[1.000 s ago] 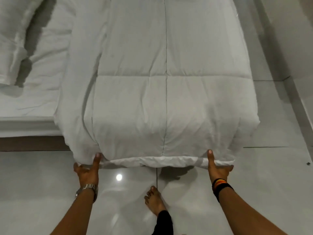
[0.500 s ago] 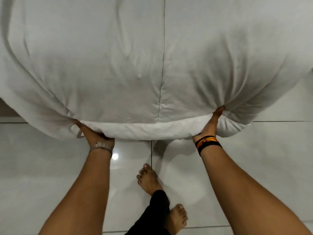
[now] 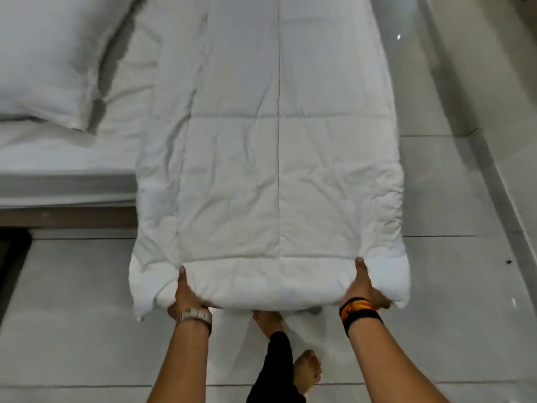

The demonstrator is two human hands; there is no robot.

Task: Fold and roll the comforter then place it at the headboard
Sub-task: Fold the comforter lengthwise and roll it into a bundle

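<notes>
A white quilted comforter (image 3: 270, 158), folded into a long strip, runs from the bed toward me, and its near end hangs past the bed's edge above the floor. My left hand (image 3: 186, 295) grips the near end's left part, thumb on top and fingers underneath. My right hand (image 3: 363, 289) grips the right part the same way. The near end is bunched thick between my hands. The headboard is out of view.
A white pillow (image 3: 43, 59) lies on the sheeted mattress (image 3: 66, 155) at the left. The bed's dark wooden base (image 3: 66, 218) shows below it. Glossy pale floor tiles (image 3: 453, 286) surround me; my bare feet (image 3: 308, 367) stand below the comforter's end.
Both hands lifted the comforter's near end high half a second ago, and it has now come back down flatter. The strip looks longer and smoother along the bed.
</notes>
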